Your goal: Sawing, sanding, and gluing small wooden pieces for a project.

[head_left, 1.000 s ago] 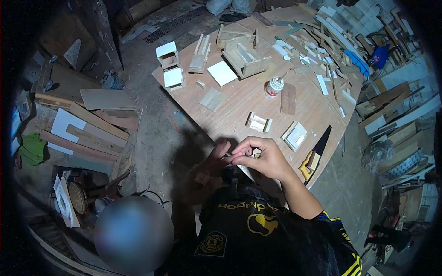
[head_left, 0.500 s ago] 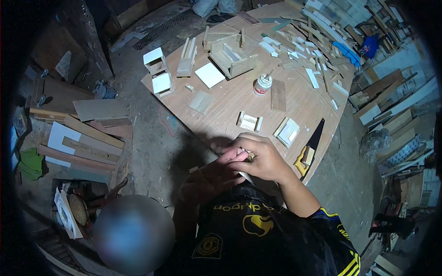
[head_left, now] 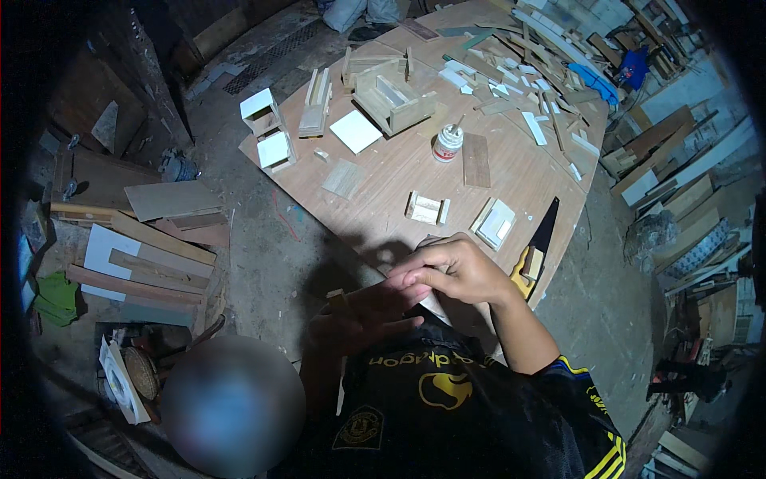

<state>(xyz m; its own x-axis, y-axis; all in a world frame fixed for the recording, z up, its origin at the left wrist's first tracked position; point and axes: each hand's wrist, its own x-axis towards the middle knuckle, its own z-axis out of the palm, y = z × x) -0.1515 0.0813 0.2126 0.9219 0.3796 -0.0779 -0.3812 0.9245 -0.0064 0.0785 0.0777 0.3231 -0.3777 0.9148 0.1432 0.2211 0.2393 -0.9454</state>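
Observation:
My left hand (head_left: 371, 305) is in deep shadow in front of my body, below the table's near edge. Its fingers stretch to the right, apart from each other. Over its fingertips, my right hand (head_left: 459, 271) is closed with thumb and fingers pinched together, touching them. Whatever is between the pinched fingers is hidden. A small pale wood piece (head_left: 337, 298) shows beside my left hand; whether it touches the hand is unclear. Just beyond my hands, a small wooden frame piece (head_left: 427, 209) and stacked white-topped squares (head_left: 494, 223) lie on the table (head_left: 383, 188).
A handsaw (head_left: 542, 249) with a yellow handle lies at the right edge. A white glue bottle (head_left: 448, 144) stands mid-table near a wooden box (head_left: 392, 100). White-topped boxes (head_left: 274, 149) are at the left corner. Offcuts (head_left: 499, 84) cover the far right; boards (head_left: 144, 263) lie on the left floor.
A small yellowish piece glimpsed between my hands is now out of sight. My right fingers have closed over my left fingertips, and the lower left finger shows more plainly. The view has shifted slightly.

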